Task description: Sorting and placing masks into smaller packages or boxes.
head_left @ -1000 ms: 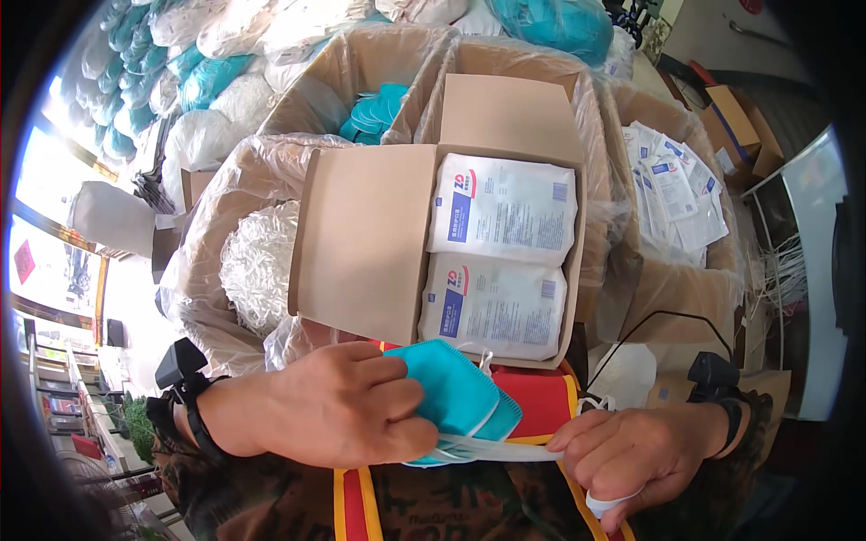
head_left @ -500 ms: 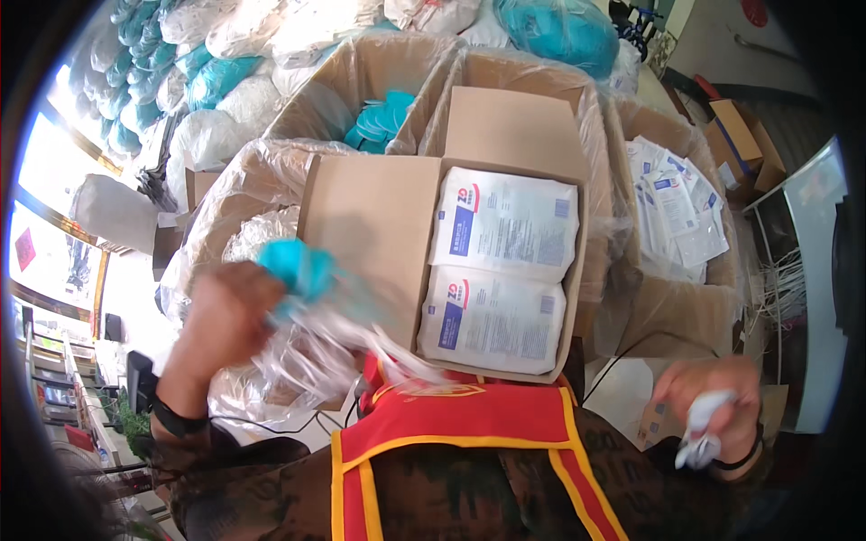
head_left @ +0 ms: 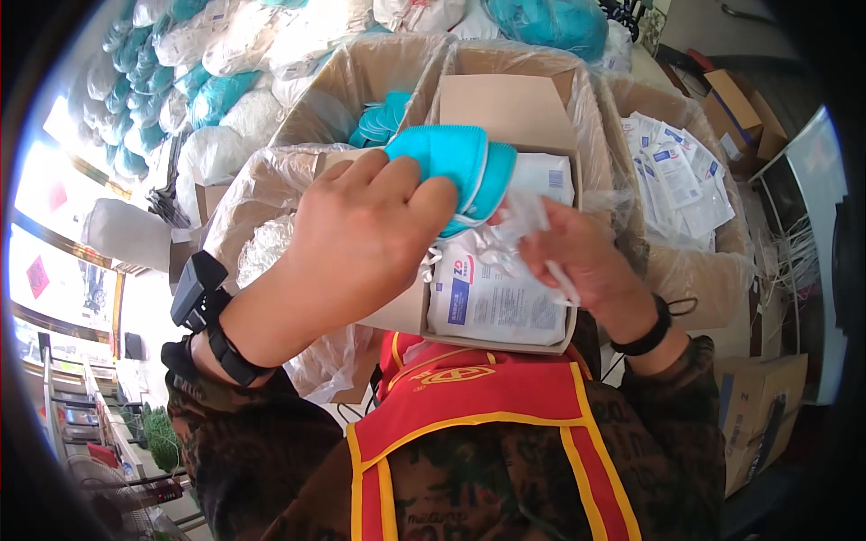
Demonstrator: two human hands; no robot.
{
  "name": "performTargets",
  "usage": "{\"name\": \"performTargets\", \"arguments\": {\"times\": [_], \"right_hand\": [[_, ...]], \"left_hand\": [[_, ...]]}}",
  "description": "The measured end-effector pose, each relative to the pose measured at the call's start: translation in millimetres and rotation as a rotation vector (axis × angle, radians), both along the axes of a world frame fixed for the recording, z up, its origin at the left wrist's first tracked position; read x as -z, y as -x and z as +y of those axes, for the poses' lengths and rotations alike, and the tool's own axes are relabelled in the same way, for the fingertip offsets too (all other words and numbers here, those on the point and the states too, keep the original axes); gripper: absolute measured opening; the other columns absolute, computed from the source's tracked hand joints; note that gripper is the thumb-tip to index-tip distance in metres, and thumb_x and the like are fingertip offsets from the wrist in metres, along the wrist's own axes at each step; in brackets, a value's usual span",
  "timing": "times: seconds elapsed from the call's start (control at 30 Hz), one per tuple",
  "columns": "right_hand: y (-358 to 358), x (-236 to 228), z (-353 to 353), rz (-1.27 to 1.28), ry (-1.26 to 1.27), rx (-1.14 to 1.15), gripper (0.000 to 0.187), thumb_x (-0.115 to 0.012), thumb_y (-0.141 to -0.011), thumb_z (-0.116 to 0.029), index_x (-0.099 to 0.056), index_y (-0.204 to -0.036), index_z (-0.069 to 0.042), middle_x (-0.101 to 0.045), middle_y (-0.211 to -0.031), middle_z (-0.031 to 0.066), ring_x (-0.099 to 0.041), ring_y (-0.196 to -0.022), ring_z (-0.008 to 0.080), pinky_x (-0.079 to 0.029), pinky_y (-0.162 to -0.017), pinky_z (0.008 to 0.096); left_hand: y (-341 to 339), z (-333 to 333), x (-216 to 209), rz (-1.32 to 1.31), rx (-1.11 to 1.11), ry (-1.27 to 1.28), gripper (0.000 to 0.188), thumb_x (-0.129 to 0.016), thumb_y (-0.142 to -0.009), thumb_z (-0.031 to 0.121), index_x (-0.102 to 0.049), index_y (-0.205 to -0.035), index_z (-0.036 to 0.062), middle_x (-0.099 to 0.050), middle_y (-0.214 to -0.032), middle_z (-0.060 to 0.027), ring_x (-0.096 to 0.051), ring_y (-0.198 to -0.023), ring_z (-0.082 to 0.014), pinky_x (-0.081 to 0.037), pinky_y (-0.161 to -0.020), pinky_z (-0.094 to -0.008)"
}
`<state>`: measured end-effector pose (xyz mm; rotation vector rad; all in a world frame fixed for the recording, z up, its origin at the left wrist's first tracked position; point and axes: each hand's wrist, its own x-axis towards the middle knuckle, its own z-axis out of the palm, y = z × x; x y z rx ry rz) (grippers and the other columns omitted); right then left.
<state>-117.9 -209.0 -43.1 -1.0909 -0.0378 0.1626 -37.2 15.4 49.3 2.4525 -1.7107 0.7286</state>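
My left hand [head_left: 361, 225] is closed round a small stack of teal face masks [head_left: 451, 167] with white straps, lifted above the open carton [head_left: 501, 99]. Close by on the right, my right hand [head_left: 586, 257] pinches a crumpled white strip [head_left: 532, 216], blurred, so I cannot tell if it is film or strap. Loose white straps hang between the two hands. Beneath them, white packs with blue print [head_left: 505, 298] lie in the carton; the far pack is mostly covered by the masks and my hands.
Behind stands a plastic-lined box holding teal masks [head_left: 381, 119]. To the right, another lined box contains flat white packets [head_left: 677, 176]. A lined box with white straps [head_left: 266, 252] is at the left. Filled bags [head_left: 262, 41] are piled at the back; a closed carton [head_left: 762, 419] stands lower right.
My left hand has brought the teal masks from the left to over the carton. My right hand has come in from the lower right with the white strip, close to the masks.
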Motion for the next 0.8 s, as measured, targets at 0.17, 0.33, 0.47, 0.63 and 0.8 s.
{"name": "performTargets", "arguments": {"times": [0.17, 0.33, 0.47, 0.63, 0.8], "right_hand": [[2, -8, 19, 0.093, 0.2, -0.301, 0.038, -0.075, -0.082, -0.026, -0.06, -0.109, -0.005, -0.059, -0.081, -0.0019, -0.048, -0.059, 0.0028, -0.038, -0.053, 0.0181], [27, -19, 10, -0.008, 0.361, -0.225, 0.026, -0.072, -0.086, -0.02, -0.064, -0.101, -0.001, -0.06, -0.089, 0.0, -0.053, -0.075, 0.0076, -0.044, -0.073, 0.0237], [38, -38, -1, -0.653, 0.757, 0.003, 0.02, -0.074, -0.08, -0.013, -0.064, -0.097, -0.007, -0.058, -0.113, 0.0084, -0.052, -0.113, 0.0243, -0.036, -0.1, 0.036], [42, -55, 20, -0.916, 0.822, -0.258, 0.024, -0.071, -0.084, -0.022, -0.054, -0.079, -0.006, -0.058, -0.098, 0.0114, -0.056, -0.097, 0.0331, -0.035, -0.103, 0.0448], [64, -68, 29, -0.66, 0.426, -0.616, 0.03, -0.065, -0.089, -0.03, -0.054, -0.083, -0.003, -0.048, -0.077, 0.0139, -0.054, -0.077, 0.035, -0.037, -0.1, 0.0445]], "left_hand": [[-5, -15, 4, -0.053, 0.056, 0.025, 0.033, -0.071, -0.058, 0.007, -0.049, -0.082, 0.0086, -0.05, -0.076, -0.0075, -0.055, -0.072, -0.0294, -0.046, -0.058, -0.0412], [-8, -9, 13, 0.21, 0.047, -0.048, 0.029, -0.067, -0.064, 0.009, -0.052, -0.088, 0.0072, -0.055, -0.076, -0.0102, -0.06, -0.074, -0.0306, -0.048, -0.063, -0.041], [-5, -10, 42, 0.622, 0.087, -0.021, 0.035, -0.071, -0.059, 0.011, -0.05, -0.086, 0.0036, -0.055, -0.079, -0.017, -0.056, -0.08, -0.0395, -0.046, -0.067, -0.0442], [18, -15, 66, 0.871, 0.339, 0.136, 0.049, -0.074, -0.064, 0.018, -0.059, -0.108, 0.0045, -0.058, -0.078, -0.0151, -0.059, -0.074, -0.0396, -0.047, -0.066, -0.0466], [41, 8, 49, 0.807, 0.596, -0.06, 0.031, -0.069, -0.069, 0.017, -0.063, -0.097, 0.0063, -0.048, -0.066, -0.0069, -0.054, -0.056, -0.0268, -0.045, -0.049, -0.0374]]}}
